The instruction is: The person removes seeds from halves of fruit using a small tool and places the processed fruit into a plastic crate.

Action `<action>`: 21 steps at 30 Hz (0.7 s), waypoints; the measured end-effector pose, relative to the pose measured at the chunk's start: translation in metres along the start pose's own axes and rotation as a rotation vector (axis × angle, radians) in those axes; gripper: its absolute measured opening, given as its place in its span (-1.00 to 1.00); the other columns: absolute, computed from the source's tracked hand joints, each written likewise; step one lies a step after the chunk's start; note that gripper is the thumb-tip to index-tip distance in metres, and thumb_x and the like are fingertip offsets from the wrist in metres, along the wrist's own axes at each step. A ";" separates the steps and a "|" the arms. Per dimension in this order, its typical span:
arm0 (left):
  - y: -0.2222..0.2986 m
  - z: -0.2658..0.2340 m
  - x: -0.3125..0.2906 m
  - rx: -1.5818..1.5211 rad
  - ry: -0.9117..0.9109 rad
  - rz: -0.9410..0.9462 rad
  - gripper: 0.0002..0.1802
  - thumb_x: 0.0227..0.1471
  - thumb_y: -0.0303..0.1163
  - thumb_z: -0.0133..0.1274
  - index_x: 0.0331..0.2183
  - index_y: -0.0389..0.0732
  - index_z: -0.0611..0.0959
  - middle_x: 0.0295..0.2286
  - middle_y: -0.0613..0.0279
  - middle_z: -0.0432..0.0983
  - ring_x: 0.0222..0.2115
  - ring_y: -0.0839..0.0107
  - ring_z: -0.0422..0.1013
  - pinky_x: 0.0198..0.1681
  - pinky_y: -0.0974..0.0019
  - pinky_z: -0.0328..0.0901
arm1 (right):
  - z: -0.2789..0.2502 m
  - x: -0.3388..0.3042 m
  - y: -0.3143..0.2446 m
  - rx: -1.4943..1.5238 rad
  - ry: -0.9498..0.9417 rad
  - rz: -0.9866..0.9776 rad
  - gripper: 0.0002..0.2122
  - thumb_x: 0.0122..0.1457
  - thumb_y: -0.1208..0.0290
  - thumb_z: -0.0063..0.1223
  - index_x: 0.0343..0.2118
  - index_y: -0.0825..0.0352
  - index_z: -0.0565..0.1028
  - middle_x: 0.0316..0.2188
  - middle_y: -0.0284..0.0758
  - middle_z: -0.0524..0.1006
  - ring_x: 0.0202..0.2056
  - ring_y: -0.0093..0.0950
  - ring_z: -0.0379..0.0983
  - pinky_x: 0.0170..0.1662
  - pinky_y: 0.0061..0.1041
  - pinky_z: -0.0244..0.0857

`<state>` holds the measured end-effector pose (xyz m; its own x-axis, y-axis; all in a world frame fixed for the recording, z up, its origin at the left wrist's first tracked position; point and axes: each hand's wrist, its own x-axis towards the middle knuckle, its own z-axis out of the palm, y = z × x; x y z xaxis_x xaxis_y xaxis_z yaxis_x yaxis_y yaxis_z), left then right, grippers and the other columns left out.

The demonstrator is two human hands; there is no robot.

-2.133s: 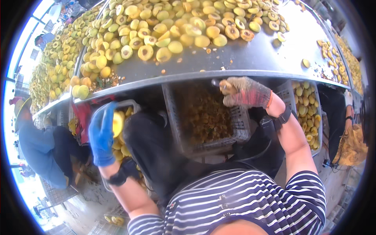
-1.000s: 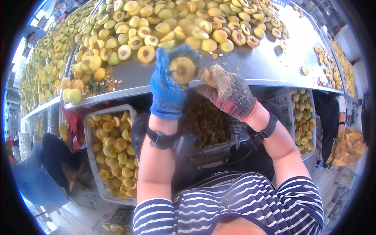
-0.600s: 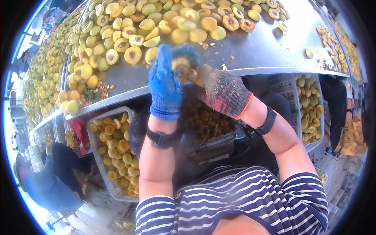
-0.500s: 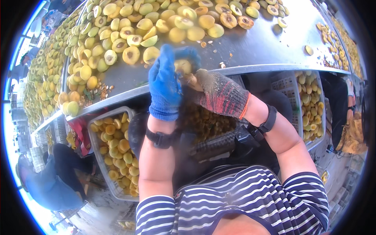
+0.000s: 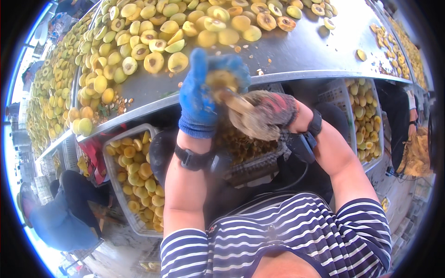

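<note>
In front of me, at the table's near edge, my left hand (image 5: pixel 197 92) in a blue glove is closed around a yellow peach half (image 5: pixel 219 78). My right hand (image 5: pixel 262 113), in a grey and red knit glove, grips a tool with a light wooden handle (image 5: pixel 239 103). The tool points up and left, its tip against the cut side of the fruit. Motion blur and the fruit hide what the tip looks like. Many peach halves (image 5: pixel 154 62), several with brown pit hollows, lie heaped on the metal table (image 5: pixel 296 55) beyond my hands.
A pale crate (image 5: pixel 110 162) of peach halves stands at my left, another crate (image 5: pixel 348 111) at my right. Below my hands, a crate holds brownish scraps (image 5: pixel 250 147). The table's metal rim (image 5: pixel 315 77) runs across. A person in blue (image 5: pixel 65 217) sits at far left.
My right hand has turned and drawn lower, so the wooden handle shows more. The blue-gloved fingers have spread wider around the peach half.
</note>
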<state>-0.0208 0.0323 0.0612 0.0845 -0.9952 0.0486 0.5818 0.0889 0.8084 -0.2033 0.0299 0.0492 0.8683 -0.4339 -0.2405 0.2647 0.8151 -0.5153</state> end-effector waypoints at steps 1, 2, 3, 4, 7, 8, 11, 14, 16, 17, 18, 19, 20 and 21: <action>0.002 0.001 0.001 -0.188 0.102 -0.051 -0.41 0.28 0.05 -0.19 -0.22 -0.36 0.58 -0.37 0.05 0.56 -0.34 0.21 0.50 -0.23 0.24 0.43 | 0.001 -0.003 -0.003 -0.086 0.004 0.006 -0.66 0.13 0.33 0.21 -0.09 0.39 0.47 -0.26 -0.29 0.55 -0.27 -0.49 0.51 -0.25 -0.52 0.43; 0.004 -0.010 0.001 -0.070 0.108 0.018 -0.41 0.27 0.06 -0.19 -0.18 -0.35 0.57 -0.36 0.05 0.57 -0.33 0.19 0.51 -0.21 0.22 0.44 | 0.003 -0.004 -0.004 -0.169 0.001 0.014 -0.68 0.10 0.30 0.24 -0.16 0.38 0.49 -0.32 -0.31 0.54 -0.30 -0.48 0.50 -0.28 -0.51 0.42; 0.007 -0.020 0.003 0.045 0.118 0.087 -0.39 0.26 0.07 -0.19 -0.13 -0.35 0.56 -0.34 0.04 0.57 -0.32 0.17 0.51 -0.19 0.20 0.44 | 0.005 -0.005 -0.007 -0.257 -0.001 0.022 -0.70 0.08 0.28 0.26 -0.23 0.37 0.50 -0.37 -0.32 0.53 -0.34 -0.48 0.48 -0.30 -0.50 0.40; 0.014 -0.032 0.002 -0.025 0.130 0.069 -0.39 0.26 0.07 -0.19 -0.09 -0.35 0.54 -0.32 0.02 0.58 -0.29 0.15 0.52 -0.19 0.18 0.45 | 0.003 0.002 -0.011 -0.879 0.013 0.064 -0.71 0.06 0.24 0.27 -0.28 0.33 0.49 -0.42 -0.31 0.54 -0.39 -0.45 0.49 -0.32 -0.46 0.39; 0.045 -0.070 0.004 -0.239 0.161 0.031 -0.40 0.25 0.01 -0.15 0.00 -0.37 0.49 -0.23 -0.08 0.57 -0.15 0.10 0.51 -0.18 0.09 0.48 | 0.016 0.009 -0.021 -1.995 0.072 0.247 -0.74 0.01 0.28 0.27 -0.32 0.27 0.45 -0.49 -0.24 0.56 -0.41 -0.28 0.53 -0.30 -0.34 0.37; 0.052 -0.079 -0.005 -0.132 0.131 0.208 -0.45 0.25 -0.07 -0.11 0.01 -0.37 0.47 -0.18 -0.10 0.55 -0.13 0.10 0.50 -0.16 0.10 0.48 | 0.022 0.004 -0.021 -2.145 0.211 0.288 -0.75 0.00 0.31 0.26 -0.32 0.26 0.44 -0.52 -0.21 0.54 -0.40 -0.21 0.52 -0.31 -0.31 0.37; 0.060 -0.092 -0.014 0.233 0.275 0.481 -0.54 0.30 -0.17 -0.15 -0.02 -0.41 0.48 -0.16 -0.09 0.53 -0.19 0.18 0.50 -0.11 0.19 0.45 | 0.038 0.014 -0.047 -2.355 0.309 0.337 -0.75 0.00 0.31 0.20 -0.29 0.25 0.43 -0.53 -0.21 0.53 -0.39 -0.14 0.51 -0.31 -0.24 0.36; 0.066 -0.101 -0.020 0.072 0.264 0.339 -0.57 0.33 -0.22 -0.20 -0.01 -0.40 0.46 -0.13 -0.07 0.51 -0.21 0.21 0.50 -0.09 0.21 0.44 | 0.043 0.051 -0.079 -2.360 -0.015 0.001 -0.72 0.04 0.22 0.16 -0.23 0.26 0.48 -0.46 -0.17 0.56 -0.32 -0.16 0.53 -0.25 -0.25 0.39; 0.061 -0.118 -0.019 0.048 0.208 0.345 -0.58 0.26 -0.45 -0.10 0.13 -0.31 0.36 0.00 -0.09 0.42 -0.11 0.21 0.46 -0.06 0.20 0.43 | 0.070 0.078 -0.068 -2.289 -0.241 0.261 -0.73 0.06 0.21 0.15 -0.22 0.25 0.50 -0.41 -0.17 0.57 -0.29 -0.15 0.53 -0.23 -0.24 0.39; 0.065 -0.123 -0.019 0.050 0.217 0.354 -0.58 0.26 -0.45 -0.10 0.13 -0.31 0.36 0.00 -0.09 0.42 -0.11 0.21 0.46 -0.06 0.20 0.43 | 0.084 0.091 -0.058 -2.182 -0.454 0.514 -0.73 0.08 0.21 0.14 -0.21 0.24 0.53 -0.37 -0.16 0.58 -0.25 -0.15 0.52 -0.20 -0.24 0.38; 0.066 -0.124 -0.019 0.145 0.204 0.422 -0.57 0.25 -0.49 -0.10 0.13 -0.31 0.36 0.00 -0.08 0.42 -0.11 0.21 0.46 -0.06 0.21 0.43 | 0.086 0.099 -0.044 -2.317 -0.433 0.861 -0.71 0.09 0.18 0.14 -0.18 0.23 0.55 -0.28 -0.19 0.59 -0.20 -0.16 0.52 -0.17 -0.21 0.38; 0.070 -0.122 -0.020 0.126 0.222 0.433 -0.57 0.23 -0.53 -0.10 0.12 -0.32 0.38 -0.01 -0.07 0.43 -0.10 0.23 0.46 -0.05 0.23 0.42 | 0.062 0.098 -0.040 -2.389 -0.516 0.784 -0.71 0.08 0.18 0.16 -0.18 0.21 0.57 -0.26 -0.22 0.60 -0.20 -0.20 0.53 -0.17 -0.21 0.39; 0.073 -0.121 -0.020 0.116 0.248 0.442 -0.57 0.21 -0.56 -0.10 0.11 -0.34 0.39 -0.01 -0.05 0.44 -0.09 0.25 0.45 -0.04 0.25 0.41 | 0.070 0.102 -0.052 -2.307 -0.423 0.686 -0.72 0.08 0.21 0.12 -0.16 0.17 0.58 -0.30 -0.23 0.60 -0.21 -0.21 0.54 -0.16 -0.26 0.40; 0.076 -0.118 -0.022 0.106 0.271 0.448 -0.57 0.18 -0.60 -0.09 0.10 -0.35 0.41 -0.02 -0.04 0.45 -0.09 0.26 0.45 -0.04 0.27 0.41 | 0.078 0.104 -0.067 -2.219 -0.337 0.597 -0.72 0.08 0.24 0.09 -0.13 0.12 0.59 -0.33 -0.25 0.61 -0.23 -0.23 0.54 -0.15 -0.30 0.40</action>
<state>0.1170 0.0659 0.0529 0.5198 -0.8134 0.2612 0.3568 0.4845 0.7987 -0.0981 -0.0401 0.1232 0.7233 -0.1449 -0.6752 -0.4513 -0.8392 -0.3034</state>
